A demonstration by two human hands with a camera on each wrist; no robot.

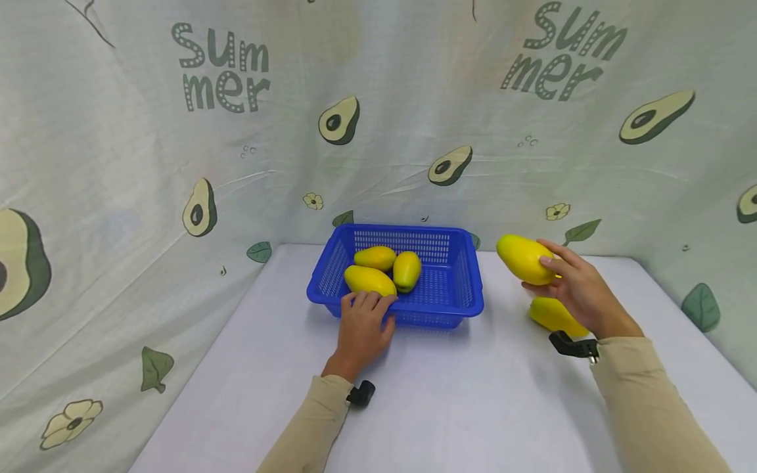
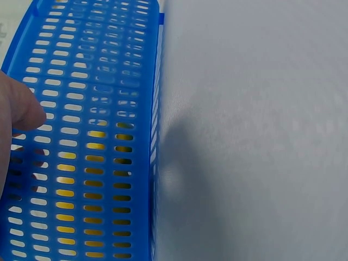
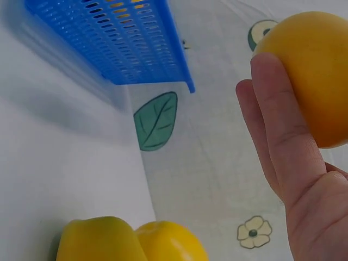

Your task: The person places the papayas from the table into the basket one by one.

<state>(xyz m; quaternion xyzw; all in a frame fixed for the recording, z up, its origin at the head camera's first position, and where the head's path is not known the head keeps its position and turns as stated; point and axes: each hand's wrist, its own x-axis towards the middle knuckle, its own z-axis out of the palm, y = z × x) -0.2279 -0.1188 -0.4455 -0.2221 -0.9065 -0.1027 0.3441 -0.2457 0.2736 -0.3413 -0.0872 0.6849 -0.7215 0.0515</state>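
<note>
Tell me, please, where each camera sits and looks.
Head: on the head, facing forward and down at the blue basket; left hand and right hand show.
Left wrist: on that wrist, facing the basket's perforated wall; its hand partly shows.
Right wrist: on that wrist, facing a held yellow fruit; fingers show.
Head and right-wrist views share fruit and basket.

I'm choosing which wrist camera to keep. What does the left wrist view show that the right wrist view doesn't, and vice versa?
Only the left wrist view: part of the left hand at the wall of the blue basket. Only the right wrist view: the right hand holding a yellow fruit, two more yellow fruits side by side, and a flower print. Both: the blue basket, yellow showing through its slots, and the white table.
</note>
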